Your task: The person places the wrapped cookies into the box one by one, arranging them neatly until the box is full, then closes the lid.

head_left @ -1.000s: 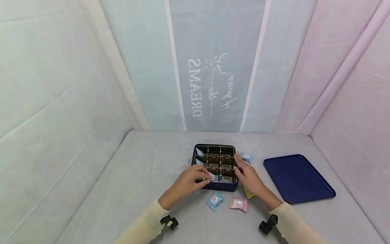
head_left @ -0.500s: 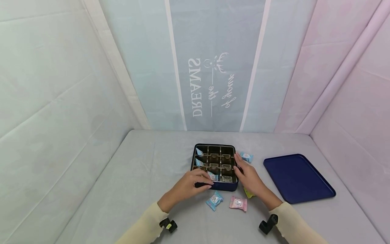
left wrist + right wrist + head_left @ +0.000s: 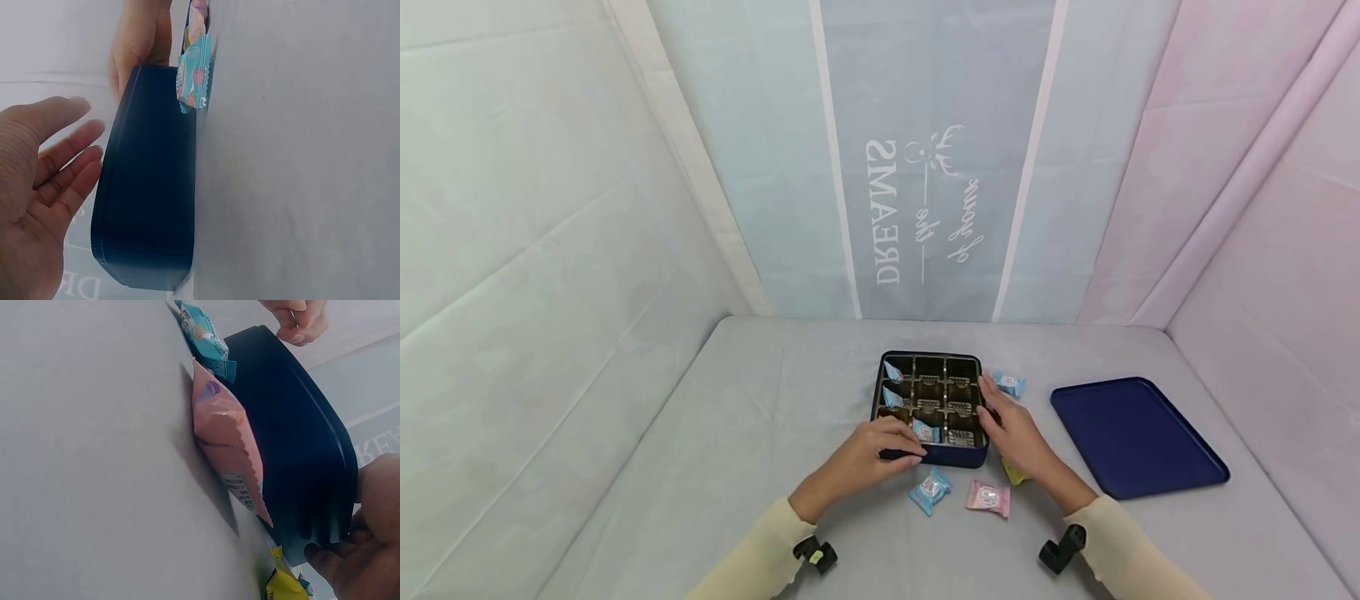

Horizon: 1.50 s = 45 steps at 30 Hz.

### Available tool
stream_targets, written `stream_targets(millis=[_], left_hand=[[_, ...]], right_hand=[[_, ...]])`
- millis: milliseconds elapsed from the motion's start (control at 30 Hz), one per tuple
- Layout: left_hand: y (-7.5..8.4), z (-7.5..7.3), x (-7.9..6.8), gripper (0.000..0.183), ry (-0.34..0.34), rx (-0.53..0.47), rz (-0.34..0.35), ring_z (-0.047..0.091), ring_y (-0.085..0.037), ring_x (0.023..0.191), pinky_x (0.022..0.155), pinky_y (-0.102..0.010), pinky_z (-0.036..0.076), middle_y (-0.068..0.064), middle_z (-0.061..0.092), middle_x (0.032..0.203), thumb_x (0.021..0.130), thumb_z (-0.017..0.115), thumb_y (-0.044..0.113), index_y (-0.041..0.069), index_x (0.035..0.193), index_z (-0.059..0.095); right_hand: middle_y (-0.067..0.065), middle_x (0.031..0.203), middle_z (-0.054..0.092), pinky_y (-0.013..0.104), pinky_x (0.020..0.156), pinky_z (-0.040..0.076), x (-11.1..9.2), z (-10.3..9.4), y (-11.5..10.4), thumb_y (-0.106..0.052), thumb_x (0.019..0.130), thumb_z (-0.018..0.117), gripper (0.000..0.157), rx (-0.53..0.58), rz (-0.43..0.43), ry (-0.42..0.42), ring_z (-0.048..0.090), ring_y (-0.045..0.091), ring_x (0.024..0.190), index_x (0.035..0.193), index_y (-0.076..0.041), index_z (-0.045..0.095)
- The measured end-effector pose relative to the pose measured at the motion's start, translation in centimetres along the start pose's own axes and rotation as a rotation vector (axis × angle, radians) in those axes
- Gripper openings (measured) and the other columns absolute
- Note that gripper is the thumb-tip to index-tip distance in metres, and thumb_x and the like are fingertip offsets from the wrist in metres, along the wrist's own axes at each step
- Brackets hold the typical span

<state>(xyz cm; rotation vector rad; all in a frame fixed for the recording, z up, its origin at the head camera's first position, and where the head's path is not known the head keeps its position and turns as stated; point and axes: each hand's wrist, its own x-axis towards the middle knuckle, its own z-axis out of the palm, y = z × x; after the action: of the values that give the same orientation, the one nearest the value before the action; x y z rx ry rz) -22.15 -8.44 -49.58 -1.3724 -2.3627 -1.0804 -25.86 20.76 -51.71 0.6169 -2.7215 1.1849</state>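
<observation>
A dark blue tin box (image 3: 951,456) with a gridded insert stands on the table. Blue-wrapped candies lie in its back-left, middle-left and front-middle compartments, the last being the nearest candy (image 3: 927,431). My left hand (image 3: 868,450) hovers at the front-left rim, fingers loosely bent, with nothing between thumb and fingertips in the left wrist view. It partly hides the front-left compartment. My right hand (image 3: 1017,433) rests along the tin's right side, fingers extended against the rim; in the right wrist view its thumb (image 3: 322,561) lies at the tin's side.
In front of the tin lie a blue candy (image 3: 930,491) and a pink candy (image 3: 988,497). A yellow candy (image 3: 1015,473) is partly under my right hand. Another blue candy (image 3: 1009,383) sits beyond it. The dark blue lid (image 3: 1138,437) lies at the right.
My left fingers have let go of the blue candy in the front-middle compartment and drawn back slightly to the tin's front rim. My right hand has stayed at the tin's side.
</observation>
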Motion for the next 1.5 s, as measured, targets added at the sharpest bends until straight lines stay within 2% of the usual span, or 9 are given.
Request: stream_targets(millis=[233,467,667,1033,1300,1500], left_hand=[[0.3,-0.1,0.1,0.012,-0.024,-0.026,-0.024,0.065,-0.007,0.099,0.082,-0.016,0.052,0.003,0.072,0.106,0.092,0.076,0.009,0.007,0.103,0.081],[0.4,-0.1,0.2,0.013,-0.048,0.002,0.009,0.067,-0.007,0.096,0.081,-0.013,0.052,0.001,0.073,0.105,0.091,0.077,0.005,0.006,0.103,0.081],[0.6,0.2,0.2,0.014,-0.069,-0.013,0.003,0.066,-0.005,0.098,0.083,-0.012,0.051,0.002,0.074,0.105,0.09,0.077,0.005,0.006,0.103,0.08],[1.0,0.8,-0.3,0.016,-0.185,0.015,-0.071,0.065,-0.001,0.104,0.09,-0.012,0.049,0.005,0.073,0.111,0.094,0.075,0.014,0.011,0.109,0.08],[1.5,1.0,-0.3,0.023,-0.258,0.144,-0.069,0.062,-0.002,0.112,0.097,-0.016,0.048,0.007,0.07,0.118,0.092,0.078,0.023,0.016,0.114,0.078],[1.8,1.3,-0.3,0.021,-0.274,0.228,-0.043,0.062,0.001,0.108,0.094,-0.014,0.048,0.01,0.07,0.117,0.091,0.08,0.026,0.02,0.111,0.079]], right_hand=[[0.016,0.165,0.019,0.055,0.112,0.036,-0.1,0.0,0.0,-0.016,0.108,0.051,0.058,0.005,0.001,0.006,0.03,0.037,0.148,0.158,0.002,0.027],[0.017,0.165,0.02,0.055,0.112,0.036,0.0,0.0,0.0,-0.015,0.108,0.051,0.058,-0.003,-0.007,0.006,0.03,0.037,0.147,0.157,0.003,0.028],[0.017,0.165,0.02,0.056,0.113,0.035,0.1,-0.1,0.0,-0.013,0.108,0.051,0.056,-0.003,-0.008,0.01,0.029,0.038,0.148,0.157,0.004,0.029],[0.019,0.164,0.022,0.057,0.111,0.036,-0.1,0.0,-0.3,-0.013,0.107,0.052,0.057,-0.004,-0.011,0.018,0.032,0.04,0.146,0.156,0.005,0.03],[0.021,0.163,0.023,0.058,0.11,0.036,-0.1,-0.1,-0.4,-0.014,0.107,0.051,0.057,-0.013,-0.024,0.027,0.032,0.041,0.146,0.156,0.006,0.03],[0.02,0.164,0.022,0.057,0.111,0.036,-0.1,-0.2,-0.5,-0.014,0.107,0.051,0.056,-0.005,-0.017,0.025,0.031,0.039,0.146,0.156,0.005,0.03]])
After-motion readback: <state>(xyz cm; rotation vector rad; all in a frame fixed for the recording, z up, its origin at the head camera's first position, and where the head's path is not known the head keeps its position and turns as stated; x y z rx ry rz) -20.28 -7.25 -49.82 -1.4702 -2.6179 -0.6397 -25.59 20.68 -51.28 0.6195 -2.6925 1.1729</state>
